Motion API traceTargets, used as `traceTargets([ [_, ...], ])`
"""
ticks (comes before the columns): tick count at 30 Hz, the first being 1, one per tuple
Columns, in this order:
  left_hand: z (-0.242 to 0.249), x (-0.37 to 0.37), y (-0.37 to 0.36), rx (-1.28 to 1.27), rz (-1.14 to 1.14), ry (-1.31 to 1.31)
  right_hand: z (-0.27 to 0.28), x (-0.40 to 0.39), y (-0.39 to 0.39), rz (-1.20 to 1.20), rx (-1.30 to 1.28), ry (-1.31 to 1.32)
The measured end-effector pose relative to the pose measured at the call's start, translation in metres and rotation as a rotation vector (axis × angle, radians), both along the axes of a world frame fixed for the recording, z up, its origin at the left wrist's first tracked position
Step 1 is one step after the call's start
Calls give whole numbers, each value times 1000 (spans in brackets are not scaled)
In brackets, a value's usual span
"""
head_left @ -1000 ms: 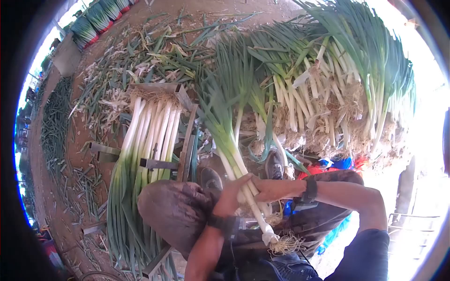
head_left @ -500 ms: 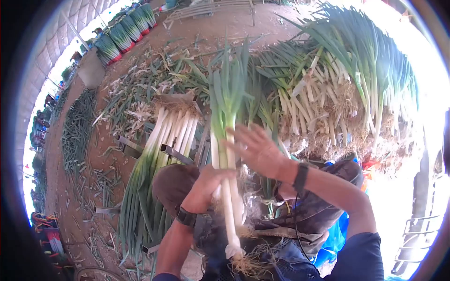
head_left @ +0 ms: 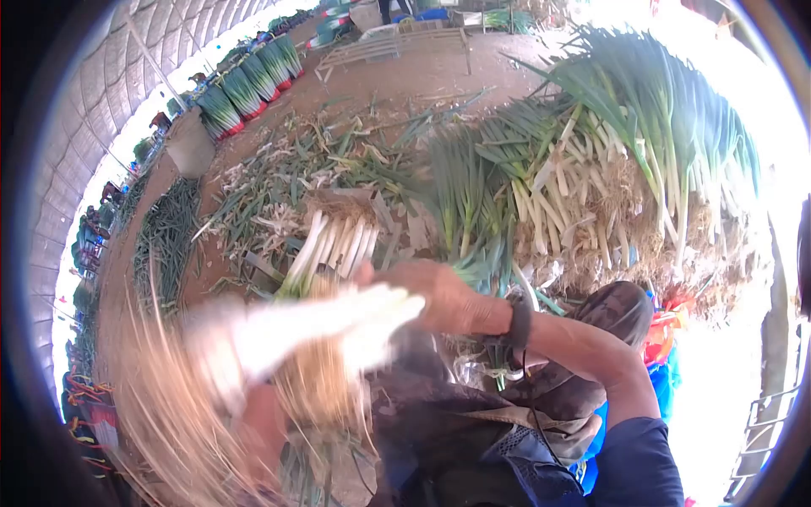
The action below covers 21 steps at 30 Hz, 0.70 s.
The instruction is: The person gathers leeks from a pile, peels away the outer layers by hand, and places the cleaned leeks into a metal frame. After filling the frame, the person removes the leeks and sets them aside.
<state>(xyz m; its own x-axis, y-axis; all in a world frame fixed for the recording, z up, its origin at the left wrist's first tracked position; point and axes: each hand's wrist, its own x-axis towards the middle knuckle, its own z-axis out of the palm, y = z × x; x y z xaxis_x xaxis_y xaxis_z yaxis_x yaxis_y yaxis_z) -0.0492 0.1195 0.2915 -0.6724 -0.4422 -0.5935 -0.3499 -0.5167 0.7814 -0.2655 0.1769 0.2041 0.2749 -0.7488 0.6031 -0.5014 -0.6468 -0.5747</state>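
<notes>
My right hand (head_left: 443, 296) is wrapped round the stalks of a few leeks (head_left: 296, 338), held in front of my chest. Their white ends point left, near the camera and smeared by motion, with long straw-coloured roots trailing down. Behind those roots shows part of my left arm (head_left: 263, 427); its fingers are hidden. Past the held stalks, a bundle of white-stalked leeks (head_left: 342, 245) lies on a metal rack, root ends away from me. More green leek tops (head_left: 460, 190) lie beyond my right hand.
A large heap of untrimmed leeks (head_left: 608, 186) with dry roots is at the right. Cut leaves (head_left: 317, 156) litter the ground ahead. Tied bundles (head_left: 253, 84) line the far left beside a grey bin (head_left: 190, 145). A low bench frame (head_left: 397, 52) stands at the back.
The held leeks swung from upright, roots down, to lying sideways with roots at the left. My right hand went from spread fingers to gripping the stalks. My left hand dropped behind the roots.
</notes>
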Motion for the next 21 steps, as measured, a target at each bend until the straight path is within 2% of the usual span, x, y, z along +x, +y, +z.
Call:
traceTargets([
  [1, 6, 0, -5, -196, 22, 105, 20, -5, -3, -18, -8, -113],
  [2, 14, -1, -11, -395, 42, 215, 53, -15, 4, -72, 291, -125],
  [3, 22, -5, -16, -593, 60, 329, 63, -22, 0, -100, 358, -199],
  [4, 27, -8, -21, -784, 79, 447, 74, -35, -2, 50, 482, -408],
  [5, 15, -16, -36, -1306, -30, 174, 85, -46, -4, 202, 604, -614],
  [7, 19, -82, -24, -651, 93, 590, 110, -54, -1, 204, 603, -616],
  [9, -60, -105, -14, -1002, 35, 594, 117, -57, 0, 211, 623, -631],
  [11, -41, -122, 15, -544, 25, 569, 107, -52, 4, 177, 486, -935],
  [12, -46, -129, 16, -539, 22, 573, 100, -50, 6, 2, 354, -855],
  [13, -55, -135, 17, -619, 55, 510, 90, -49, 6, -6, 357, -856],
  [15, -71, -144, 23, -693, 82, 443, 74, -47, 5, -312, 102, -625],
  [16, -78, -147, 26, -674, 117, 474, 72, -50, 6, -317, 104, -625],
  [18, -98, -144, 25, -647, 150, 497, 68, -56, 13, -393, 310, -488],
  [19, -108, -140, 18, -503, 99, 570, 66, -60, 15, -394, 313, -489],
  [20, -117, -137, 14, -357, 51, 639, 62, -64, 16, -291, 311, -508],
  [21, -110, -135, 15, -353, 57, 635, 59, -66, 17, -186, 312, -528],
])
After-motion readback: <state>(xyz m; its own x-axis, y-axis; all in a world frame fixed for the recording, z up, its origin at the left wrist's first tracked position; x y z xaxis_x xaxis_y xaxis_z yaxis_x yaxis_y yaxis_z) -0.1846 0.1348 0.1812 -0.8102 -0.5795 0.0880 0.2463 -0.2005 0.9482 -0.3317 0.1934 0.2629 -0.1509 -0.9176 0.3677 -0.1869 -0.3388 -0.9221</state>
